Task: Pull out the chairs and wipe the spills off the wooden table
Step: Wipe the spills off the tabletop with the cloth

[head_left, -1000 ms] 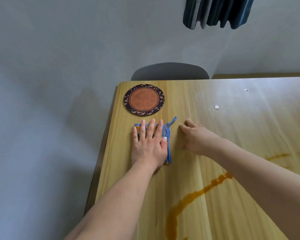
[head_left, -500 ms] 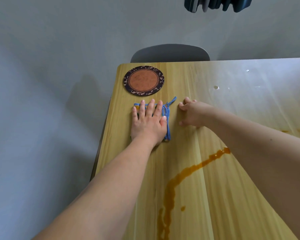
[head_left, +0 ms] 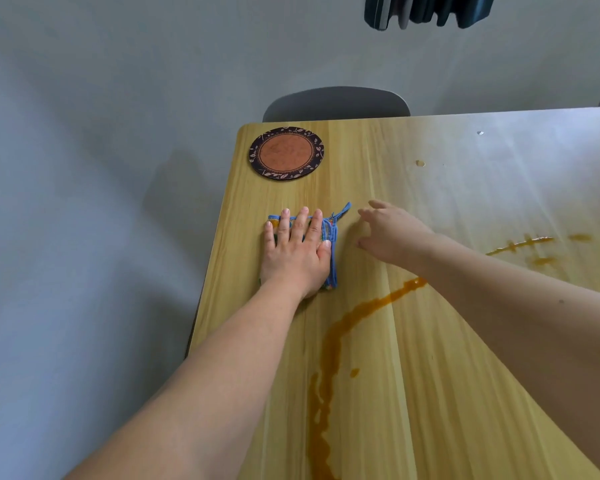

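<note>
At frame centre I had my left hand [head_left: 297, 252] pressed flat, fingers straight, on the cloth [head_left: 329, 258] atop the table [head_left: 447, 341], my right hand [head_left: 392, 237] loosely spread just beside it, the spill [head_left: 336, 341] streaking below.

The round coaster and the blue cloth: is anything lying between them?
No. In the head view, only bare wooden table separates the coaster from the cloth.
</note>
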